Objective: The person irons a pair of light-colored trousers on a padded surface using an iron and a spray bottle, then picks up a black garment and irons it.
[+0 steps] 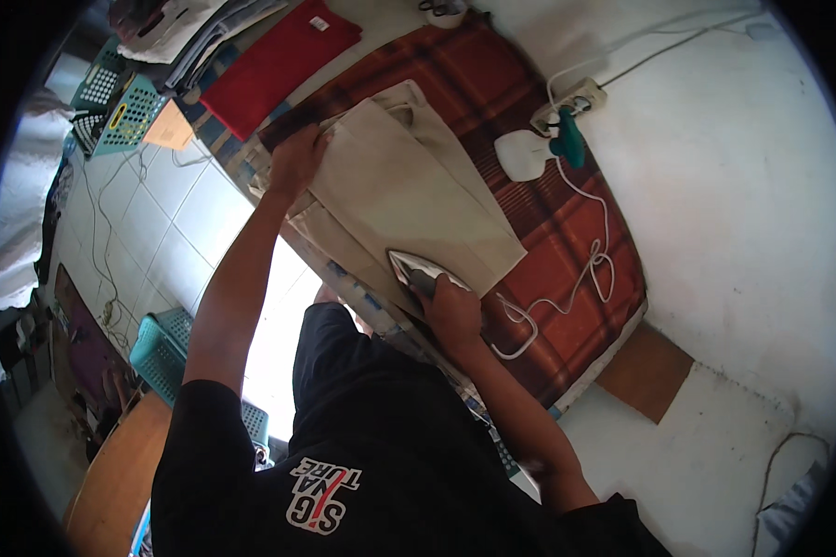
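Beige trousers lie folded lengthwise on a red plaid cloth that covers the ironing surface. My left hand is at their left edge, its fingers closed on the fabric. My right hand is wrapped round the handle of a clothes iron. The iron rests on the near part of the trousers, its tip toward the upper left. A white cord lies in loops on the plaid cloth to the right of the iron.
A folded red garment lies beyond my left hand, beside stacked clothes. A white bottle with a green top stands near a power strip by the white wall. Green baskets stand at the left.
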`<state>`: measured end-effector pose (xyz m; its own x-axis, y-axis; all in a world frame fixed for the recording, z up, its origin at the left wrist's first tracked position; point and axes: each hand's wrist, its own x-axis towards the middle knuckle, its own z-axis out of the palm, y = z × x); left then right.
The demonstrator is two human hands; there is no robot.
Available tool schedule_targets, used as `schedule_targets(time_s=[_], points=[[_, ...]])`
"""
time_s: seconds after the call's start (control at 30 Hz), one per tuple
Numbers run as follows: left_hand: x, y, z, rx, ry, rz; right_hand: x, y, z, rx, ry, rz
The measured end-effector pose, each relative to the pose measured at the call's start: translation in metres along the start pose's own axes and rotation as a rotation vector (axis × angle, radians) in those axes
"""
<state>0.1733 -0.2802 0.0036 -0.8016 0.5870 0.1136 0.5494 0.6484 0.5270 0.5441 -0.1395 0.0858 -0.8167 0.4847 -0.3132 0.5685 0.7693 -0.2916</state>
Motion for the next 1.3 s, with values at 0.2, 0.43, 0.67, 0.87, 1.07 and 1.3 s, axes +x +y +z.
schedule_targets(time_s=[0.2,0.43,0.67,0.87,1.07,1.3], points=[[-0.033,0.046,0.019,0.124,0.187,0.028,-0.016,0.027,-0.017,0.048,0.025,0.111],[-0.073,0.096,0.045,0.292,-0.004,0.124,-0.009,0.049,-0.054,0.019,-0.057,0.114],[-0.068,0.096,0.046,0.340,-0.007,0.161,0.050,0.125,-0.055,-0.053,0.122,0.229],[-0.103,0.126,0.062,0.134,-0.028,0.223,0.055,0.195,-0.076,-0.085,0.251,0.318],[-0.240,0.233,0.061,-0.150,-0.690,0.721,0.005,0.253,-0.092,-0.134,0.351,0.430],[-0.269,0.221,0.074,0.029,-0.369,0.816,-0.027,0.199,-0.066,-0.042,0.288,-0.127]])
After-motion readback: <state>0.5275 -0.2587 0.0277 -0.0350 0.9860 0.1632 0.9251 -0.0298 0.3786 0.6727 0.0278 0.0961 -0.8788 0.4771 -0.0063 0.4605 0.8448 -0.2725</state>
